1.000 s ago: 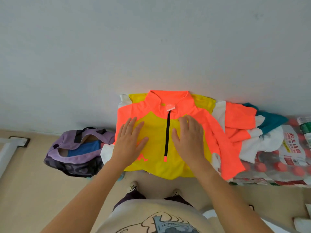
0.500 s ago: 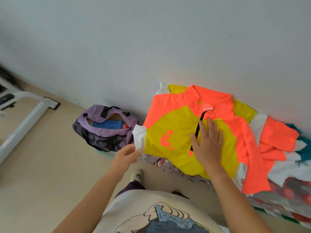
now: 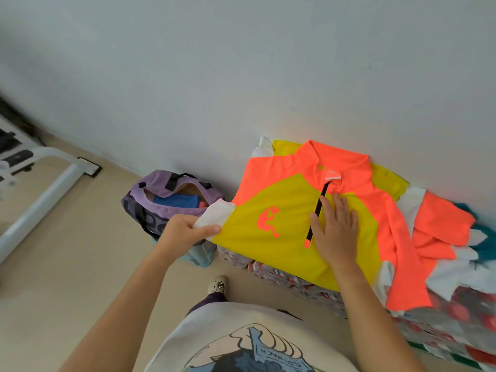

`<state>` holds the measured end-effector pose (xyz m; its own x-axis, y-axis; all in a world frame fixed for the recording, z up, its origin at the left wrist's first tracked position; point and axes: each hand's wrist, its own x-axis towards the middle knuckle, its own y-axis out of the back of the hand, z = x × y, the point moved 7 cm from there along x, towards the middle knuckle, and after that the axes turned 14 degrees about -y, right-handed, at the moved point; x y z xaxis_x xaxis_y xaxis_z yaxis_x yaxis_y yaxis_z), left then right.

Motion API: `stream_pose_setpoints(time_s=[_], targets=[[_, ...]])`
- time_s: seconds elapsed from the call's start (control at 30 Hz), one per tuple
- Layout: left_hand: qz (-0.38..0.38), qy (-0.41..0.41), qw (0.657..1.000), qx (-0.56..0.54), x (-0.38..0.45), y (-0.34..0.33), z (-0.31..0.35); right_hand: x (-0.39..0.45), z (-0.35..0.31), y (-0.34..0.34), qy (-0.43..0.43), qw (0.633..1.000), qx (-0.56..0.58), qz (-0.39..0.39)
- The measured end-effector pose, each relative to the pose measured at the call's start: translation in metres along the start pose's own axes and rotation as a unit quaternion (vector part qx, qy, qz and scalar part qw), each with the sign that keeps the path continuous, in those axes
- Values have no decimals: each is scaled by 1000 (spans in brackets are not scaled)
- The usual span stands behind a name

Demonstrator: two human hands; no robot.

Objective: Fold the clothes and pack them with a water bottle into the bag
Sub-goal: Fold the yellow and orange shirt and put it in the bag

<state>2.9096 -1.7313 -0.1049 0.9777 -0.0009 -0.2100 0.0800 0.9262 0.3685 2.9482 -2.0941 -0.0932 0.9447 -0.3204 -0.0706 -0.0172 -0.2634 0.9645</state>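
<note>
Both hands work: left [image 3: 185,230] pinches white cuff [image 3: 214,214], right [image 3: 335,229] lies flat on shirt [image 3: 268,245].

We find little that can be read. On the yellow chest of the orange and yellow jersey [image 3: 271,237] stands an orange emblem [image 3: 268,221], a crouching figure with no lettering beside it. At the collar, a small pale tag [image 3: 332,174] carries a mark too small for us to make out. On the near edge, the print on the person's T-shirt [image 3: 252,342] shows a banner [image 3: 279,354] with a few block letters, seen upside down and blurred; we cannot read them with any certainty.
</note>
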Motion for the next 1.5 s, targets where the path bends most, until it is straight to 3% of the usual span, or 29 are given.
stream_pose_setpoints(time_s=[0.13, 0.2, 0.27, 0.33, 0.43, 0.53, 0.67, 0.9, 1.03, 1.1, 1.17, 1.27, 1.33, 1.4, 1.5], targets=[[-117, -7, 983, 140, 1, -17, -10, 1, 3, 0, 10, 1000, 9, 2], [-51, -73, 977, 196, 6, -20, 1, 1, 3, -2, 16, 1000, 7, -2], [90, -154, 955, 237, 8, -22, 30, 2, 3, -3, 19, 1000, 6, -6], [123, -243, 921, 279, 9, -49, 66, 1, 2, 0, 17, 999, 26, -7], [33, -331, 877, 345, 20, -110, 94, -12, 2, 14, 3, 997, 66, 40], [-56, -278, 869, 405, 41, -146, 85, -36, 18, 22, -31, 995, 25, 90], [-95, -282, 815, 498, 56, -158, 71, -48, 61, 4, -93, 995, -19, 6], [-115, -290, 820, 480, 98, -142, 77, -7, 65, 11, -32, 997, 51, -48], [-118, -268, 824, 486, 112, -136, 86, -6, 71, 29, -40, 975, 201, -81], [-98, -265, 829, 483, 106, -146, 100, -21, 84, 45, -58, 964, 253, -54], [-84, -321, 821, 466, 89, -170, 124, -43, 102, 61, -72, 963, 261, 11], [-149, -452, 776, 414, 47, -235, 150, -83, 138, 79, -115, 952, 250, 136], [-196, -482, 754, 402, 29, -273, 154, -108, 163, 77, -169, 939, 249, 164], [-223, -464, 751, 413, 25, -296, 148, -126, 184, 63, -237, 928, 255, 136], [-222, -450, 743, 442, 27, -308, 137, -140, 190, 33, -293, 909, 294, 25]])
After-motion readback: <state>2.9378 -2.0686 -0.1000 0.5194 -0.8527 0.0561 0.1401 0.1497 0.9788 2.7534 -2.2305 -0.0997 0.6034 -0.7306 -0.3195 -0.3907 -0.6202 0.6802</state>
